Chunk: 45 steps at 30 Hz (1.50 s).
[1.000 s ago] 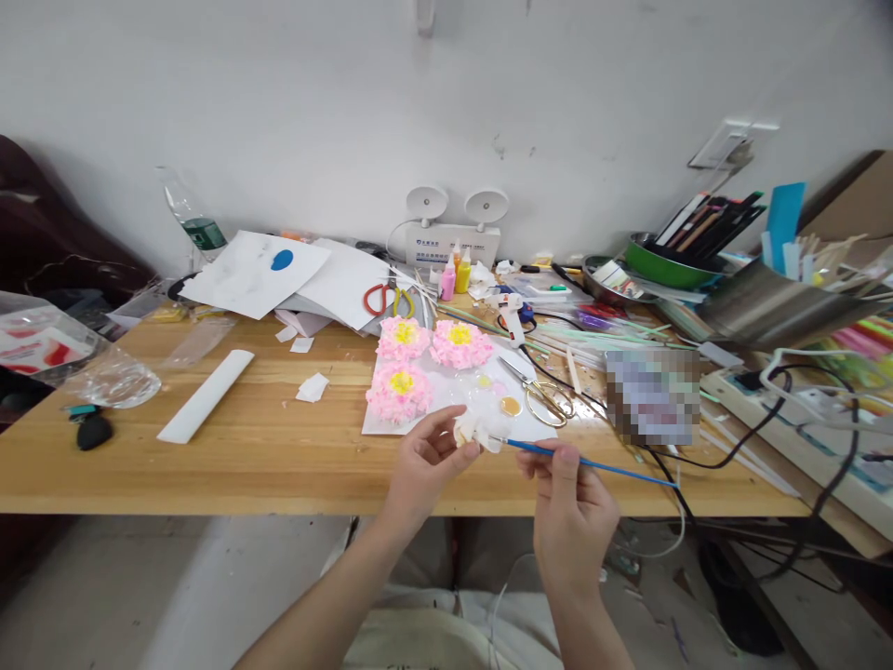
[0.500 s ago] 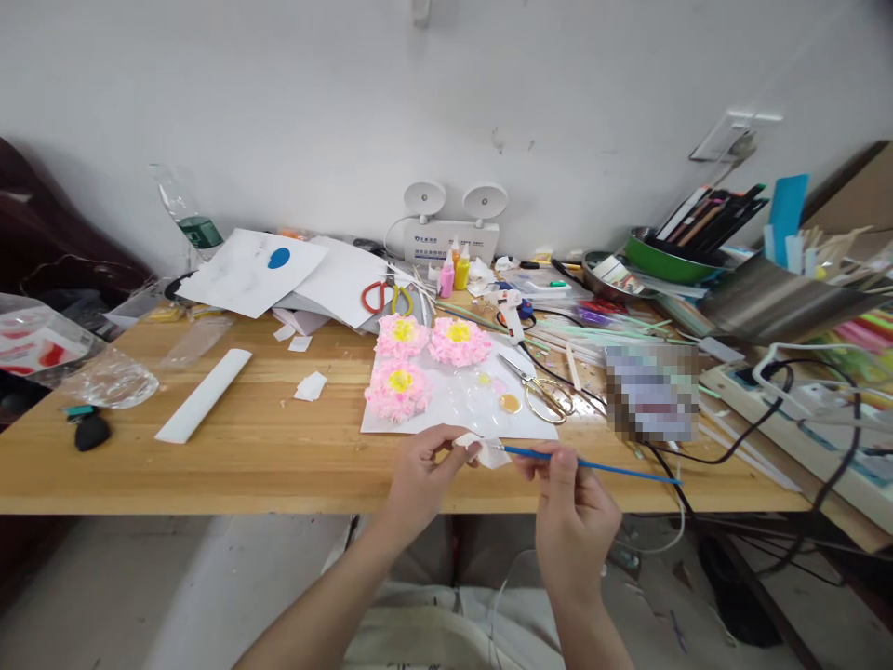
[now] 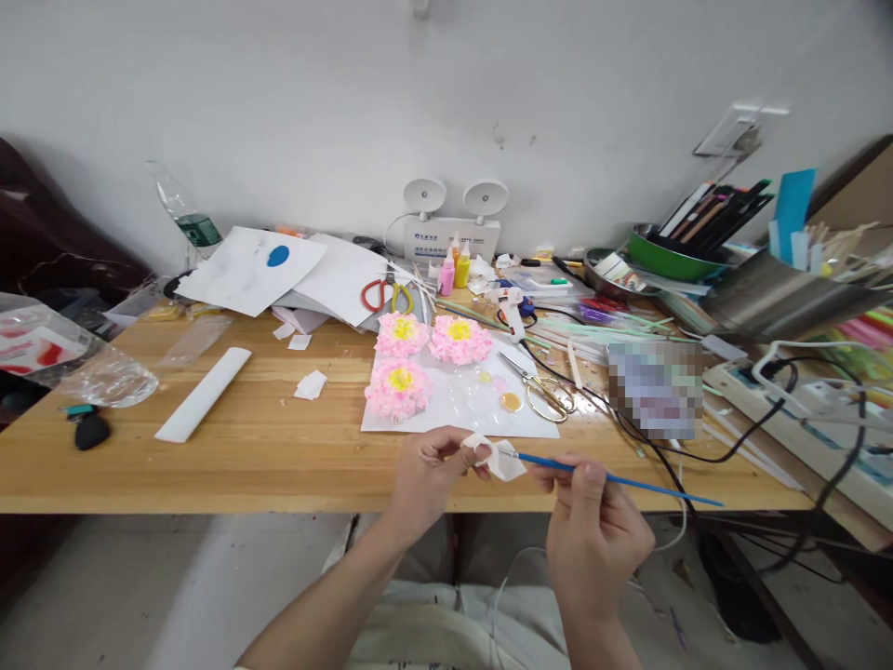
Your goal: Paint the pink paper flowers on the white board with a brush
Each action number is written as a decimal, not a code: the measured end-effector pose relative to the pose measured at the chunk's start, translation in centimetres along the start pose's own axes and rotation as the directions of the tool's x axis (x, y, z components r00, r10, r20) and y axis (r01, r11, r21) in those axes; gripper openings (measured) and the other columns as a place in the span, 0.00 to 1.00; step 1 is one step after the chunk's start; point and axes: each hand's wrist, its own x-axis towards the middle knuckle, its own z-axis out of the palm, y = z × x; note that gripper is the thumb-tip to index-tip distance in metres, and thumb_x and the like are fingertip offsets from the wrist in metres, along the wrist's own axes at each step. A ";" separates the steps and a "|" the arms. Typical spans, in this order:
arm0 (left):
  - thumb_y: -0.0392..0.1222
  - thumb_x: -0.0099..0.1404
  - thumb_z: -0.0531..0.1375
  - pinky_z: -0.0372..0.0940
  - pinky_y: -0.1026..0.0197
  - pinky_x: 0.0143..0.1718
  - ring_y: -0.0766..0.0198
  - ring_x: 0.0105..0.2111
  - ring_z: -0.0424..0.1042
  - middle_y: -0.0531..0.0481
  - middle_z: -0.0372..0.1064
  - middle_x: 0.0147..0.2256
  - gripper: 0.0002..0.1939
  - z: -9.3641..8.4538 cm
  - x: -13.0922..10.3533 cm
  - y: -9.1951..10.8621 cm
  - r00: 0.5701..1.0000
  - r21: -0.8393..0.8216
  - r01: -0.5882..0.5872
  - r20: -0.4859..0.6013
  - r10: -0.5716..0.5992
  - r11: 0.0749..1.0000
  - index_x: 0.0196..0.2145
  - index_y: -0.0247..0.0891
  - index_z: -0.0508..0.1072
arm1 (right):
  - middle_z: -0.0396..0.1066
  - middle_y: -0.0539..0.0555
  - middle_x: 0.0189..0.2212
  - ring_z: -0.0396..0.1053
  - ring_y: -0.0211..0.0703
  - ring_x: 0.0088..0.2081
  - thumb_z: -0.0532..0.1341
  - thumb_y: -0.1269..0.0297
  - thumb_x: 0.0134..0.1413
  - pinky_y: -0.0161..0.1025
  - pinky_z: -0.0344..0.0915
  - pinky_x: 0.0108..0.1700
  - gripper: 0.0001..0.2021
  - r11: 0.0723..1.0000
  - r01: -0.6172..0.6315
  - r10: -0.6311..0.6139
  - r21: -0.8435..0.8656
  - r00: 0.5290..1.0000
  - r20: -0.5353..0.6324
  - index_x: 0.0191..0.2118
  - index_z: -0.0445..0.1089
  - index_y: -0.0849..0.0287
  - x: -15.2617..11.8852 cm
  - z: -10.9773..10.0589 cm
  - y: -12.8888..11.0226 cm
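A small piece of white tissue [image 3: 508, 464] is pinched between the fingers of my left hand [image 3: 429, 475], above the table's front edge. My right hand [image 3: 596, 521] holds a thin blue brush [image 3: 558, 464] by its handle, and the brush's tip touches the tissue. Beyond my hands lies a white sheet [image 3: 460, 417] bearing three pink flowers [image 3: 400, 389] with yellow centres. An orange-yellow paint blob [image 3: 512, 401] and fainter ones are on the sheet's right part. Gold-handled scissors [image 3: 548, 395] lie at its right edge.
A glue gun [image 3: 512, 312] and small paint bottles [image 3: 461, 267] stand behind the sheet. Black cables [image 3: 662, 447] and a power strip [image 3: 802, 447] are at the right. A rolled white paper [image 3: 204, 395], paper scraps [image 3: 311, 385] and a black key fob [image 3: 92, 430] lie left.
My right hand and the blue brush have moved right and slightly down. The brush's tip has shifted along the tissue, which spreads a little further right. My left hand has barely moved.
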 end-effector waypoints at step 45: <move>0.49 0.54 0.64 0.63 0.62 0.41 0.61 0.38 0.70 0.46 0.72 0.37 0.15 -0.6 -0.8 0.0 0.994 -0.394 -0.048 0.069 0.082 0.918 0.37 0.39 0.76 | 0.70 0.54 0.31 0.69 0.41 0.31 0.55 0.62 0.57 0.42 0.65 0.36 0.09 0.990 0.129 -0.137 0.056 0.975 0.178 0.36 0.71 0.60 0.3 -1.1 -2.5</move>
